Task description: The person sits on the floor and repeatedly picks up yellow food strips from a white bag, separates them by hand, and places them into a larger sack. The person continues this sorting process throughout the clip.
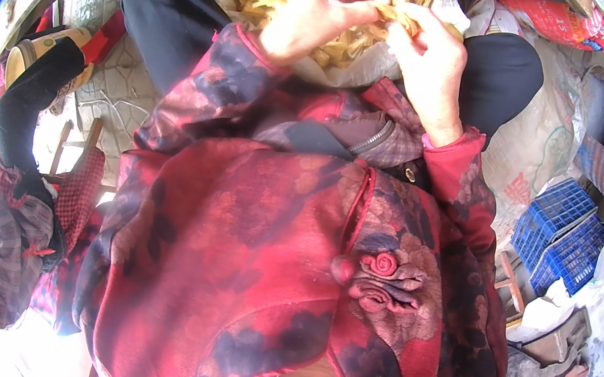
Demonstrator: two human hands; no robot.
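Note:
Up in front of me, my left hand (330,12) and my right hand (432,61) pinch a yellow knotted strip (392,13) between thumbs and fingers. The hands are close together, with the piece spanning the small gap between them. Directly below is an open white sack (349,77) with its mouth spread wide, standing between my bent knees. Many similar yellow knotted pieces (335,52) fill it. What they are made of, I cannot tell. Part of the heap is hidden behind my hands.
To the left sits another person in a plaid jacket (10,255), beside a round tub (20,62). Stacked blue plastic crates (559,232) stand at right, near a large whitish sack (528,141). A red printed bag (568,23) lies at upper right. My dark-trousered knees (173,8) flank the sack.

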